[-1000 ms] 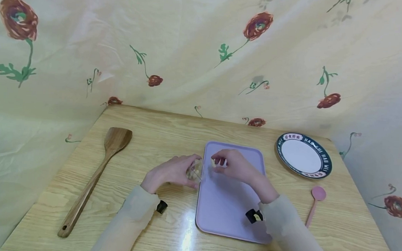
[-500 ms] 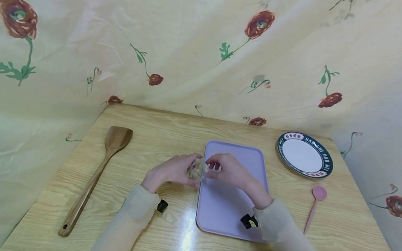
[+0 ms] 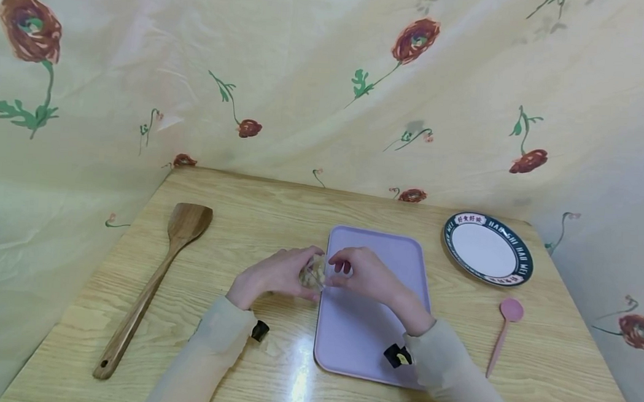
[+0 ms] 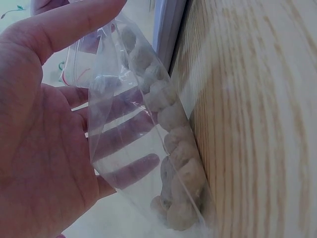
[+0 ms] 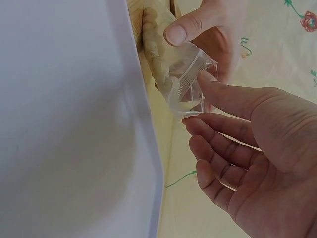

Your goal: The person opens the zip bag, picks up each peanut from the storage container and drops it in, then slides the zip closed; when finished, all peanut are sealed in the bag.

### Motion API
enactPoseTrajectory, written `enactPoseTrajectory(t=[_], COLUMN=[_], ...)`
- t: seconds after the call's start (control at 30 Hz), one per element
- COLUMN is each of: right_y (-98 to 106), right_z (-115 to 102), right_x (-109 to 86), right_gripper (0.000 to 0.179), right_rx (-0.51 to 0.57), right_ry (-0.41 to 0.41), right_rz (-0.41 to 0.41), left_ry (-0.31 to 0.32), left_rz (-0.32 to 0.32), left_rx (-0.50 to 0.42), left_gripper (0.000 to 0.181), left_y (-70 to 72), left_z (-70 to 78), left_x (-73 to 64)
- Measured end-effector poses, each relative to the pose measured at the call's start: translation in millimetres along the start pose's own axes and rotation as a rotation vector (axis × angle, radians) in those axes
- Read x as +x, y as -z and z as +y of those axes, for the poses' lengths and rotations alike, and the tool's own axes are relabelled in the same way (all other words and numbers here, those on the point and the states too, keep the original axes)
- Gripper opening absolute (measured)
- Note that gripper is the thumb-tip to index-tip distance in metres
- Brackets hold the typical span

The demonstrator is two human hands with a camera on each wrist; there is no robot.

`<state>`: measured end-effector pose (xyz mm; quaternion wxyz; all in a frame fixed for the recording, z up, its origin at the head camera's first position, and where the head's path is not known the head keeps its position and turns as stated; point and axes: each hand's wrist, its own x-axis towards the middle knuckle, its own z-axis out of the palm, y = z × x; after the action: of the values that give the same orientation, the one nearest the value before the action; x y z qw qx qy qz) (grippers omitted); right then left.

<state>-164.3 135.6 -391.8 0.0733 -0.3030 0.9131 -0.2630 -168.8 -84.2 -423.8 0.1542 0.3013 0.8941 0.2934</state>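
In the head view my left hand [image 3: 280,273] holds a clear plastic bag [image 3: 313,274] at the left edge of the lilac tray [image 3: 368,351]. Up close in the left wrist view, the bag [image 4: 114,124] lies along the palm, with thumb and fingers about it. Several pale beige, rounded lumps [image 4: 173,141] line its lower side; their kind is unclear. My right hand [image 3: 369,276] is over the tray. Seen from the right wrist, the thumb and index finger of that hand [image 5: 252,144] stand apart at the bag's mouth [image 5: 195,82], with nothing visible pinched between them.
A wooden spatula [image 3: 153,283] lies on the left of the wooden table [image 3: 277,210]. On the right are a white plate with a dark green rim [image 3: 485,251] and a small pink spoon [image 3: 510,311]. Flowered cloth [image 3: 308,71] hangs behind and beside the table.
My right hand has moved left from over the tray to the bag's mouth. A pale piece between its fingers a second ago no longer shows there. The left hand has stayed in place.
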Motion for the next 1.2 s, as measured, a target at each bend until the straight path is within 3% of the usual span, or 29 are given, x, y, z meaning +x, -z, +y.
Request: enactPoseTrajectory(t=[0.33,0.57,0.77,0.93,1.2], right_y=[-1,0,-2,-5,-24], right_z=[1,1,0,-3,-10], right_x=[-0.6,-4.5,-9.4,-15.2,-17.6], right_gripper=[0.033,0.02,0.016,0.029,0.038], right_rx=[0.001,0.024,0.099,0.169,0.253], right_ry=[0.003,-0.002,-0.121,-0.212,-0.282], right_rz=[0.006,0.081,0.124,0.105,0.055], left_ry=[0.002,-0.001,0.008,0.022,0.02], left_rz=[-0.002,0.005,0.012,0.014,0.024], left_rx=[0.0,-0.005,0.005,0.004,-0.005], left_gripper=[0.089,0.089,0.089,0.089,0.089], left_y=[-0.1,-0.2,0.1,-0.2,-0.4], left_z=[0.0,0.6,1.3,0.8,-0.3], left_x=[0.0,0.3,-0.5,0.0,0.3])
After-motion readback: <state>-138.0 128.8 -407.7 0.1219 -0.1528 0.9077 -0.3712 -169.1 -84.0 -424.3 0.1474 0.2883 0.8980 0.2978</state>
